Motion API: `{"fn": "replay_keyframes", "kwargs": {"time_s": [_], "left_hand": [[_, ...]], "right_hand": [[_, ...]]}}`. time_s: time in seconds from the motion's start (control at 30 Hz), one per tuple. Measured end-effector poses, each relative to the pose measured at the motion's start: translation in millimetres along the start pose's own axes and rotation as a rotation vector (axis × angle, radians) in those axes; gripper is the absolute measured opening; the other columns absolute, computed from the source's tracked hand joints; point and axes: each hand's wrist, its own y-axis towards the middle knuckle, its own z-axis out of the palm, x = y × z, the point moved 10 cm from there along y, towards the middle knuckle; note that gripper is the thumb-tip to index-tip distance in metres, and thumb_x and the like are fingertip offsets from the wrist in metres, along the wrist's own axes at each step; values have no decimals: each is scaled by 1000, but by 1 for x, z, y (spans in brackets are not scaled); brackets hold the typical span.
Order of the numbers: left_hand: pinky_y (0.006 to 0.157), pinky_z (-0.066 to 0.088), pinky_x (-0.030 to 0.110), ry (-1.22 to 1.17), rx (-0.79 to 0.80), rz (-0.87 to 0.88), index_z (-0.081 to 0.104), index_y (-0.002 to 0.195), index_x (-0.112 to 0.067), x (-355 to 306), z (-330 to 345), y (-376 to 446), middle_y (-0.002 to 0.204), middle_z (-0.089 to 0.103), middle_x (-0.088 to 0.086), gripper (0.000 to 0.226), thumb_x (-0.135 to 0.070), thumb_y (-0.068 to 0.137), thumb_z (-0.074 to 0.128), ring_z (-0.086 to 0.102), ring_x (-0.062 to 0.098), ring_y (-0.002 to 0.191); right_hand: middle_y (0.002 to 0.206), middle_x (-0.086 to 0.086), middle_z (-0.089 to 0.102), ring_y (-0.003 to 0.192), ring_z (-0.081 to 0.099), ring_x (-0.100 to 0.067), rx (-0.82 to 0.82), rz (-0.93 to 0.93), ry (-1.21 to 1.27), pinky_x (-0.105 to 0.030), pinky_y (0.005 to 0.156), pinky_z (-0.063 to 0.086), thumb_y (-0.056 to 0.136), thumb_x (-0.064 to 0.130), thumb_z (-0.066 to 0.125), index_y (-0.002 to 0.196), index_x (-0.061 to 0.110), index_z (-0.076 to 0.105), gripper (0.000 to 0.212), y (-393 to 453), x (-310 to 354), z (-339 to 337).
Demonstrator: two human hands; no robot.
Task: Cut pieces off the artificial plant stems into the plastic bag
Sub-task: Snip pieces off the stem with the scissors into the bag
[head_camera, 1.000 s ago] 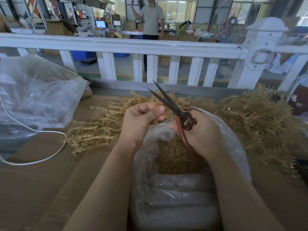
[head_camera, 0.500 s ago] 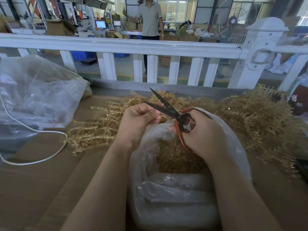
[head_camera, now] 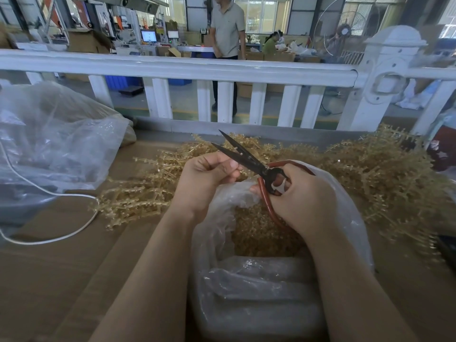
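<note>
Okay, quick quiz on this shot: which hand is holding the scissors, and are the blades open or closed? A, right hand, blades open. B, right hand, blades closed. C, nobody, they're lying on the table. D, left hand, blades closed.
A: the right hand grips the red handles of the scissors, and the two dark blades spread apart in a V above the plastic bag, next to the curled left hand.

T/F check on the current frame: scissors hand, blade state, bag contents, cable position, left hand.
1. The right hand holds the scissors. True.
2. The scissors' blades are closed. False: they are parted.
3. The plastic bag under the hands is empty. False: golden cut pieces lie inside.
4. A white cable lies on the table left of the stems. True.
5. The left hand lies flat on the table. False: its fingers are curled, raised near the blades.
</note>
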Motion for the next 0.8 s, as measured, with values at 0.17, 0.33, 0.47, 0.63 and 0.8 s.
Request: {"fn": "replay_keyframes", "kwargs": {"time_s": [0.17,0.33,0.47,0.63,0.8], "left_hand": [[72,56,26,-76,-26,-26,68,87,-4,1,-1,0,77,72,8,12,3,92,59,66,18,71],[72,57,27,-80,-71,-18,69,94,-4,0,-4,0,79,73,9,13,-2,96,56,67,19,70],[73,57,27,-38,-74,0,68,98,-4,-2,-4,0,80,72,8,13,-4,98,55,66,17,70],[73,57,26,22,-74,32,68,97,-7,-5,-3,-1,81,73,6,11,-6,98,57,67,16,71],[72,56,25,56,-79,54,68,99,-7,-5,-1,0,80,74,5,12,-4,98,56,68,14,71]], "right_hand": [[73,20,59,64,55,-3,1,0,-13,-17,59,46,79,75,59,84,27,67,49,0,-1,0],[74,18,61,67,55,-2,9,-15,-17,-16,62,48,81,67,68,84,30,67,37,1,-1,1],[72,23,56,61,48,4,11,0,11,0,59,32,80,77,57,86,33,68,47,1,1,0],[76,27,53,63,45,8,4,-1,52,1,61,29,77,82,52,90,35,69,51,1,2,-1],[76,25,57,69,56,1,-4,-9,65,-12,63,46,76,82,50,86,33,69,54,1,3,0]]}}
